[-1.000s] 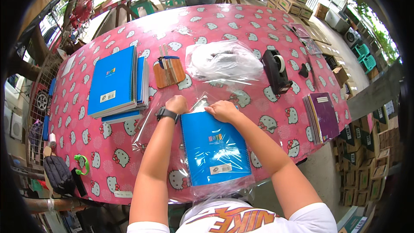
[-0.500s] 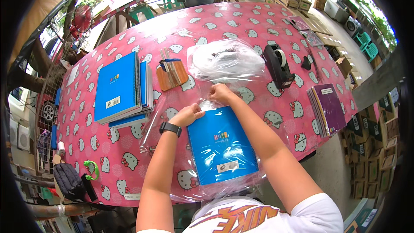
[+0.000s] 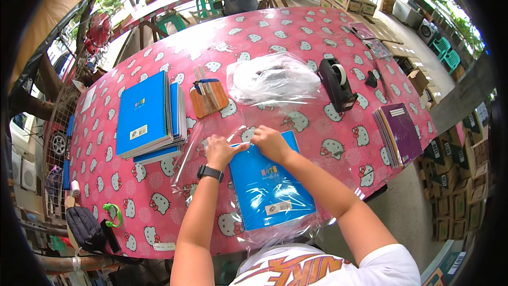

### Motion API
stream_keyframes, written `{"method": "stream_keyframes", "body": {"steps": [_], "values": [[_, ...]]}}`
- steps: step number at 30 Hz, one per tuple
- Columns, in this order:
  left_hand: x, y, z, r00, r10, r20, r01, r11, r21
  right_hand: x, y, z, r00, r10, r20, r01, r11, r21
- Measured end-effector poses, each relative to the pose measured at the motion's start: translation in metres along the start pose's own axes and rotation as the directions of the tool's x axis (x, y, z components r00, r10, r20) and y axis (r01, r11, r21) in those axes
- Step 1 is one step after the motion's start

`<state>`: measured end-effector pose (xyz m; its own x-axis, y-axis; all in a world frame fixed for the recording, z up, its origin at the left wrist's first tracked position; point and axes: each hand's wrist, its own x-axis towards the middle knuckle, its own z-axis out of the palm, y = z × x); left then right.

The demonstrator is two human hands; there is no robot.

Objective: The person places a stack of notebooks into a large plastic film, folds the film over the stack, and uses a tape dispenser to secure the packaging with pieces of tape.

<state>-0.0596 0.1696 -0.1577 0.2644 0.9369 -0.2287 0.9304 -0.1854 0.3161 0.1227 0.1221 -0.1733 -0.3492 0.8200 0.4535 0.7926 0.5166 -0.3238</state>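
- The left hand (image 3: 221, 151) is half curled, the right hand (image 3: 270, 143) bent more tightly, at the blue notebook's (image 3: 267, 188) top edge; whether clear film (image 3: 288, 231) is pinched cannot be told.
- The film-covered notebook, laid by the pink table's (image 3: 317, 37) near edge, is probably stiff, light, slippery; best gripped by its sides.
- Beyond, the way is blocked by crumpled plastic (image 3: 272, 79); stacked notebooks (image 3: 143, 111) are set leftward.

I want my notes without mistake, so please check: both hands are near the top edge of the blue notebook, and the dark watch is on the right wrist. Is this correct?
The side is wrong: the head view shows the dark watch worn on the left. Otherwise, the left hand and right hand are both near the top edge of the blue notebook.
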Motion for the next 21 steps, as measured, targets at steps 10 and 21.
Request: {"method": "stream_keyframes", "body": {"steps": [10, 21], "values": [[-0.051, 0.019, 0.051, 0.782, 0.573, -0.246, -0.577, 0.814, 0.063, -0.066, -0.046, -0.019, 0.987, 0.141, 0.072, -0.135, 0.987, -0.089], [-0.071, 0.032, 0.039, 0.762, 0.502, -0.409, -0.553, 0.833, -0.008, -0.100, 0.237, -0.147, 0.546, 0.510, -0.664, -0.700, 0.714, -0.027]]}}
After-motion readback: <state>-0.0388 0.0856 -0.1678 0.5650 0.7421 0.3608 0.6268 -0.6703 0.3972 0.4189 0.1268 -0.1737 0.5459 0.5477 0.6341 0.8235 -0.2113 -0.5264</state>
